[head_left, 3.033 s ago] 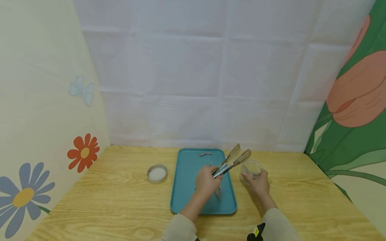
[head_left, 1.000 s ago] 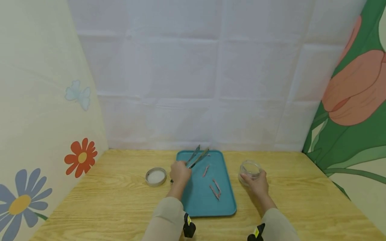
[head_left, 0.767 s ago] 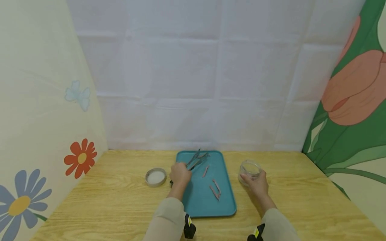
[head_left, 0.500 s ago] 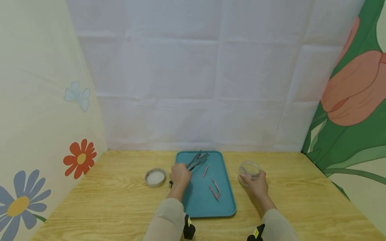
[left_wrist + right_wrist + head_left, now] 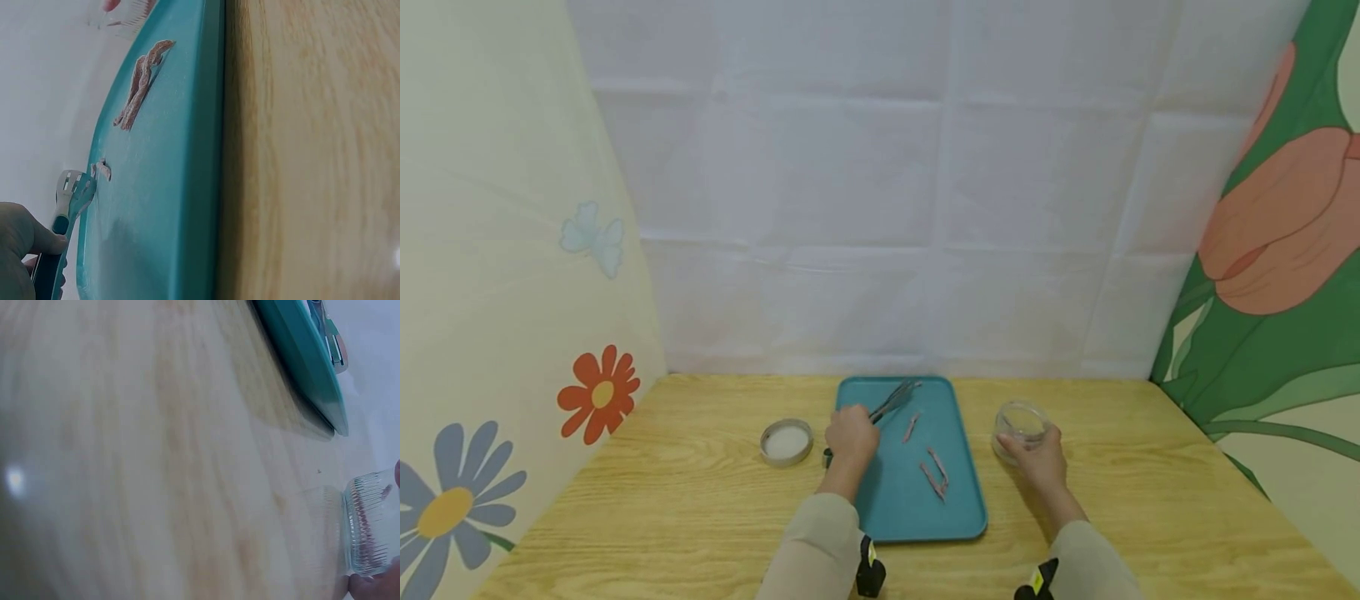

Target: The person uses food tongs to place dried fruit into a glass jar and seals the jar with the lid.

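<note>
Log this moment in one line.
left hand: grips tongs over tray; right hand: holds glass jar; strips: on tray; lid: on table, left of tray

The left hand [image 5: 852, 433] has carried the slotted tongs [image 5: 893, 402] from near the glass jar [image 5: 1022, 417] to the tray's [image 5: 887, 492] far end, their heads (previously spread) now drawn together.

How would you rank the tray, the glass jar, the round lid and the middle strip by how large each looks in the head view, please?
1. Tray
2. Glass jar and round lid: too close to rank, as the right hand hides part of the jar
3. Middle strip
</note>
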The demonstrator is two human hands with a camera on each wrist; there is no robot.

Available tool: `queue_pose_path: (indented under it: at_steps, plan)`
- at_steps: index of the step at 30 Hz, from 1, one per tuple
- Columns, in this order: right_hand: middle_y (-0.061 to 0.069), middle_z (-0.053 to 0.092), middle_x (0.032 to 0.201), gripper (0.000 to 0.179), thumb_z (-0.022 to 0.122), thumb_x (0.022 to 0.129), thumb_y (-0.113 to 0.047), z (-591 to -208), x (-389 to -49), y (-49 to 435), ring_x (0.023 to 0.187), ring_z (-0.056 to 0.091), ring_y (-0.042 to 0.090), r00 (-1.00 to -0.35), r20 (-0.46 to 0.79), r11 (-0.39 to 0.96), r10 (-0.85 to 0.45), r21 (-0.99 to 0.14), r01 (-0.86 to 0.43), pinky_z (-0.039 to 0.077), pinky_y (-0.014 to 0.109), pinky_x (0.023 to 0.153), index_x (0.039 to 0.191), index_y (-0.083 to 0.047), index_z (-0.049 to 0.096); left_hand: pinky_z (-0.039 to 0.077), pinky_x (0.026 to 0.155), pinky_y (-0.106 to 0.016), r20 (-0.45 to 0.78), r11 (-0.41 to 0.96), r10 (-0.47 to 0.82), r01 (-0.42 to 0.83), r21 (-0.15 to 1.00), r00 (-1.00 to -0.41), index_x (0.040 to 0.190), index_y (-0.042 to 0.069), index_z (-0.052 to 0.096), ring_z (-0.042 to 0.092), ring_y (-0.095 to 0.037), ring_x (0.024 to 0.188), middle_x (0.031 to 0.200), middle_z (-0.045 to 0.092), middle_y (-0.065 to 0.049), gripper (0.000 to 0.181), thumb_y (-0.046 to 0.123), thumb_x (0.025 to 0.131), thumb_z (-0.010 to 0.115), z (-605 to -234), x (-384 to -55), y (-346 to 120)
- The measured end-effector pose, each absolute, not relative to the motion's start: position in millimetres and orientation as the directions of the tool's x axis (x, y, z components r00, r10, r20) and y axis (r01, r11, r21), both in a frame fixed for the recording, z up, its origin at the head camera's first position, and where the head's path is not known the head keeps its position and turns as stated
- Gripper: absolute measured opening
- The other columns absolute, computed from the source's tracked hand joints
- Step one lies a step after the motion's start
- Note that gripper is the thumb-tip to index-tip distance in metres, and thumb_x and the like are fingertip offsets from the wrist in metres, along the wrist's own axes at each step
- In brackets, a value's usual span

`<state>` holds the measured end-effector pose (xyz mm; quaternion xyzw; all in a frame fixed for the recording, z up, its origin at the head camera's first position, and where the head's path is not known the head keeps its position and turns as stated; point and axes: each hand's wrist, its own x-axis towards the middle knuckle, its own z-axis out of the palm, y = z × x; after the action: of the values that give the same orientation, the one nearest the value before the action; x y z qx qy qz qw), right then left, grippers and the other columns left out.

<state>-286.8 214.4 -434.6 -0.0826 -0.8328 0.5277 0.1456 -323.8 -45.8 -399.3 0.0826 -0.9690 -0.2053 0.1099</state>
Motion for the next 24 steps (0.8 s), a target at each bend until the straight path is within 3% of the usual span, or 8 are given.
queue_pose_path:
  at_steps: [13, 24]
  plan:
    - [0.035, 0.028, 0.124, 0.089, 0.065, 0.075, -0.036, -432, -285, 215, 0.111, 0.028, 0.046, -0.951, 0.118, 0.436, 0.285, -0.900, 0.019, 0.026, 0.052, 0.087, 0.130, 0.008, 0.011, 0.042, 0.049, -0.038, 0.169, 0.896, -0.200, -0.110, 0.430, -0.965, 0.063, 0.007, 0.059, 0.051, -0.022, 0.059, 0.061, 0.051, -0.007, 0.012, 0.011, 0.074, 0.060, -406, -323, -49]
    - [0.036, 0.029, 0.122, 0.090, 0.065, 0.075, -0.037, -432, -284, 214, 0.110, 0.030, 0.046, -0.954, 0.111, 0.426, 0.280, -0.905, 0.019, 0.029, 0.052, 0.085, 0.130, 0.009, 0.009, 0.034, 0.044, -0.033, 0.175, 0.848, -0.242, -0.120, 0.516, -0.954, 0.053, 0.009, 0.050, 0.042, -0.018, 0.050, 0.054, 0.047, -0.005, 0.019, 0.005, 0.070, 0.056, -412, -321, -58]
